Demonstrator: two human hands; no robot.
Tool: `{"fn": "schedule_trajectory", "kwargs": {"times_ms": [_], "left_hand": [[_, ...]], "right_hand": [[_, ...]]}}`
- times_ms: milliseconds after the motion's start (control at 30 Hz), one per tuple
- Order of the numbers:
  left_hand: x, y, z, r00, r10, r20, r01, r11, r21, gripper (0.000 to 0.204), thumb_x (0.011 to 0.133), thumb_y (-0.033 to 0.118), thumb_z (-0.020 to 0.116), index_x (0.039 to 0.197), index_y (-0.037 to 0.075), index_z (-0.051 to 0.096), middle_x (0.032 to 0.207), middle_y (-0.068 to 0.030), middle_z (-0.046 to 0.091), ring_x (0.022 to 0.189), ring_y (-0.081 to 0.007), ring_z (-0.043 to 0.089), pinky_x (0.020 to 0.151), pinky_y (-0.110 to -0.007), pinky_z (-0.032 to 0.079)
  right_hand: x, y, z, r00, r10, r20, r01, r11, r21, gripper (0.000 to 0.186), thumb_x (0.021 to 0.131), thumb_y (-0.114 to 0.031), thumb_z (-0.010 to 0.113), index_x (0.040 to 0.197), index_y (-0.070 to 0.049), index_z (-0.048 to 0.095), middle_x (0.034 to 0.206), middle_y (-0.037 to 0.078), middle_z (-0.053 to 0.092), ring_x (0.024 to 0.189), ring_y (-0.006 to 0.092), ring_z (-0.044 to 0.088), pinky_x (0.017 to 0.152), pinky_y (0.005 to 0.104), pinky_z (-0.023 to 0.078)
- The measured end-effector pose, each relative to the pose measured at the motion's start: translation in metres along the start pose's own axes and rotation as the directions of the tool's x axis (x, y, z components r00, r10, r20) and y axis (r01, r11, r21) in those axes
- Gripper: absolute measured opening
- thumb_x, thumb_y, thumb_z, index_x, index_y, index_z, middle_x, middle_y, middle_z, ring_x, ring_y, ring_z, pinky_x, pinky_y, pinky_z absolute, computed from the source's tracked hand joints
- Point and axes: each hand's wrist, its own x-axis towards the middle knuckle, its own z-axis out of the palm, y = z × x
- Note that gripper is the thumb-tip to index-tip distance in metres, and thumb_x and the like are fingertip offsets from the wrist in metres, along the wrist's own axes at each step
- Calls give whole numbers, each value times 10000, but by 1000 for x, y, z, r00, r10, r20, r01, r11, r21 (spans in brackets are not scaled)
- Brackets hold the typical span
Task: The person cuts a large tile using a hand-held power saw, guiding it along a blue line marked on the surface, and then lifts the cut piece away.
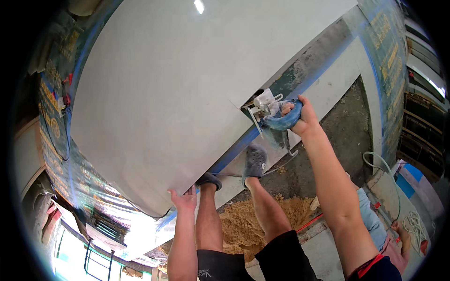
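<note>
A large pale grey slab (168, 93) spreads before me, its near edge running diagonally. My right hand (302, 114) is wrapped round the blue handle of a handheld power saw (281, 119) with a whitish guard. The saw rests at the slab's near edge, beside a short dark slit; its blade is hidden. At the slab's lower corner, my left hand (183, 199) holds the edge palm up, with the thumb out to the left and the fingers partly hidden beneath it.
My clog-shod feet (255, 161) stand close to the slab's edge. Behind them lies sand (246, 222), and grey concrete (340, 126) extends right. Another person's arm (402, 239) shows at lower right near a pale green hose (391, 173). Stacked dark boxes (424, 122) stand far right.
</note>
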Motion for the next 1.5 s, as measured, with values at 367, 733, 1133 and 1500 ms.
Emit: {"fn": "schedule_trajectory", "kwargs": {"times_ms": [367,733,1133,1500], "left_hand": [[7,-2,-5,1000,23,21,-24,998,54,748,879,635,551,1374,88,432,1358,-105,463,1254,-275,462,1076,-444,400],[19,1,-15,998,-4,67,-1,997,72,703,927,617,468,1360,66,406,1408,-154,413,1281,-329,409,1093,-453,356],[29,2,-26,995,-3,99,-8,994,110,755,870,646,556,1377,102,426,1366,-113,452,1248,-290,456,1059,-454,406],[18,-1,-10,998,-23,52,22,999,30,670,942,609,439,1365,89,433,1422,-143,421,1297,-323,397,1108,-458,326]], "right_hand": [[3,1,-1,1000,-8,-25,7,1000,-13,389,944,-407,488,797,-57,403,682,54,462,598,207,474,577,332,453],[-9,6,4,997,-55,-47,55,998,-5,350,965,-343,470,791,-50,392,678,34,451,609,146,458,573,291,454],[-6,0,2,1000,-23,-17,23,1000,-4,350,965,-346,467,785,-56,387,681,29,446,604,147,451,565,291,454],[-3,6,1,992,-61,-108,55,997,-61,360,965,-345,464,747,-70,386,671,25,443,589,145,445,556,287,452]]}}
